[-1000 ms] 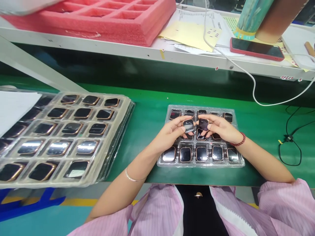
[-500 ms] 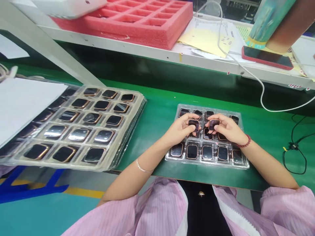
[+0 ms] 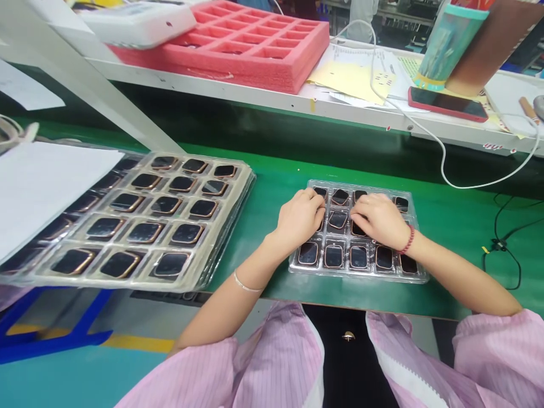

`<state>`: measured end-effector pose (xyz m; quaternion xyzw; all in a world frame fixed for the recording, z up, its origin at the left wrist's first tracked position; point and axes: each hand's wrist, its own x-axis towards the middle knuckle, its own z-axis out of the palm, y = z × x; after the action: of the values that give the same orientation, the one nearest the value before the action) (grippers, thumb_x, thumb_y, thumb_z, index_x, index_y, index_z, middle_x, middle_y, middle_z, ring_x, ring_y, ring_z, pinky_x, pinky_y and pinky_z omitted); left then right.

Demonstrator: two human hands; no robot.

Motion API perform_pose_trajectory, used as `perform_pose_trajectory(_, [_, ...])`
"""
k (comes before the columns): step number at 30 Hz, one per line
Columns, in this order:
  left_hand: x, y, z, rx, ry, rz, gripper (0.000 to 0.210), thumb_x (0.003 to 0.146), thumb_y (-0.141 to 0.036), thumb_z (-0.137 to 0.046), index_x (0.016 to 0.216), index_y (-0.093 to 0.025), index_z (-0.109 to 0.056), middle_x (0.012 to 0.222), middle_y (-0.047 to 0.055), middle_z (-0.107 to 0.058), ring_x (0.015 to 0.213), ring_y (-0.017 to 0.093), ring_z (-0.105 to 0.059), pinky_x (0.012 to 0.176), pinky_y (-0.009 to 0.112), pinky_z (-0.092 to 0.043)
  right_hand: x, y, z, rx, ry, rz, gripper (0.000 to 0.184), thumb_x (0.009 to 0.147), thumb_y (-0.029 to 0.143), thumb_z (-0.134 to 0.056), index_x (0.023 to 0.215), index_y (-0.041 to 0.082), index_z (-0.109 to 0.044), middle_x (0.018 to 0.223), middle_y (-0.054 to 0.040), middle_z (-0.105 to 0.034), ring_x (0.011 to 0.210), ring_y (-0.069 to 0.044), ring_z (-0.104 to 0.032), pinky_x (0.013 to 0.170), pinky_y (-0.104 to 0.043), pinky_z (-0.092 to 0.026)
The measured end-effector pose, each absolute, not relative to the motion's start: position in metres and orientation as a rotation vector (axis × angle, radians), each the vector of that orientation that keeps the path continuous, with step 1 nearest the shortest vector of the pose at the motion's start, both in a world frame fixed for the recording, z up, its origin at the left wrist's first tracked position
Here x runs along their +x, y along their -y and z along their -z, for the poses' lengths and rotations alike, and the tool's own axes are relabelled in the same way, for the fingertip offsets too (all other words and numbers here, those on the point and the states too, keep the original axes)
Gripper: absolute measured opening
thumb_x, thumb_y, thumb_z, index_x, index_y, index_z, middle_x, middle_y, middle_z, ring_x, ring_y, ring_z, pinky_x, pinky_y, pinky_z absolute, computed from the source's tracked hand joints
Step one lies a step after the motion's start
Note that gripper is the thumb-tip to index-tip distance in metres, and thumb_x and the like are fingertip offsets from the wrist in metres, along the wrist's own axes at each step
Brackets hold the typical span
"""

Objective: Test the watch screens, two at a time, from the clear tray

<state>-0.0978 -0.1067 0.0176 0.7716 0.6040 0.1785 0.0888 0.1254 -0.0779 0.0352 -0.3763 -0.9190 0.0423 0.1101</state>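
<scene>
A small clear tray (image 3: 419, 272) of dark square watch cases with copper rims lies on the green belt in front of me. Both of my hands rest palm down on its middle row. My left hand (image 3: 298, 218) covers the left pockets, its fingertips against a watch case (image 3: 338, 219) that sits between the two hands. My right hand (image 3: 379, 219), with a red bead bracelet at the wrist, covers the pockets to the right of that case. The fingers hide whatever is under them. The near row of cases (image 3: 359, 256) lies uncovered.
A stack of larger trays (image 3: 164, 221) full of the same cases lies to the left, partly under white paper (image 3: 38, 187). The white shelf behind carries pink foam trays (image 3: 255, 39), papers, a red phone (image 3: 446, 103) and a white cable (image 3: 442, 158). A black cable lies at the right.
Both hands held a watch case up above the tray; they have come down flat onto its middle row. The view has also shifted, so the trays sit further right.
</scene>
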Motion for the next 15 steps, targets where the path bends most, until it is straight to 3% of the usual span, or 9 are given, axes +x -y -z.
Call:
perform_pose_trajectory(4, [-0.076, 0.093, -0.022, 2.394, -1.448, -0.558, 0.022, 0.092, -0.025, -0.052, 0.096, -0.017, -0.072, 0.118, 0.014, -0.066, 0.115, 0.032, -0.056, 0.093, 0.045, -0.050, 0.169, 0.080, -0.049, -1.297, 2.809, -0.044, 0.023, 0.096, 0.027, -0.058, 0.083, 0.017, -0.073, 0.084, -0.0100, -0.069, 0.082, -0.026, -0.063, 0.074, -0.037, -0.043])
perform_pose_trajectory(9, [-0.046, 0.080, -0.017, 2.384, -1.166, -0.542, 0.015, 0.079, -0.025, -0.072, 0.089, -0.015, -0.069, 0.136, 0.019, -0.059, 0.133, 0.040, -0.045, 0.110, 0.058, -0.035, 0.194, 0.086, -0.045, -1.319, 2.829, -0.145, 0.016, 0.090, 0.028, -0.065, 0.101, 0.016, -0.068, 0.098, -0.0131, -0.066, 0.093, -0.029, -0.062, 0.083, -0.042, -0.048])
perform_pose_trajectory(12, [-0.039, 0.082, -0.017, 2.369, -1.070, -0.572, 0.015, 0.074, -0.020, -0.074, 0.083, -0.016, -0.063, 0.129, 0.018, -0.063, 0.132, 0.038, -0.046, 0.110, 0.054, -0.036, 0.197, 0.088, -0.041, -1.244, 2.706, -0.367, 0.011, 0.086, 0.025, -0.066, 0.085, 0.019, -0.057, 0.090, -0.0088, -0.064, 0.088, -0.027, -0.060, 0.082, -0.042, -0.049])
perform_pose_trajectory(15, [-0.038, 0.086, -0.019, 2.242, -0.958, -0.661, 0.011, 0.075, -0.012, -0.066, 0.082, -0.018, -0.059, 0.102, 0.010, -0.069, 0.107, 0.029, -0.062, 0.097, 0.044, -0.046, 0.196, 0.084, -0.035, -1.163, 2.382, -0.812, 0.020, 0.084, 0.026, -0.066, 0.079, 0.022, -0.047, 0.088, -0.0065, -0.067, 0.086, -0.024, -0.064, 0.079, -0.039, -0.051])
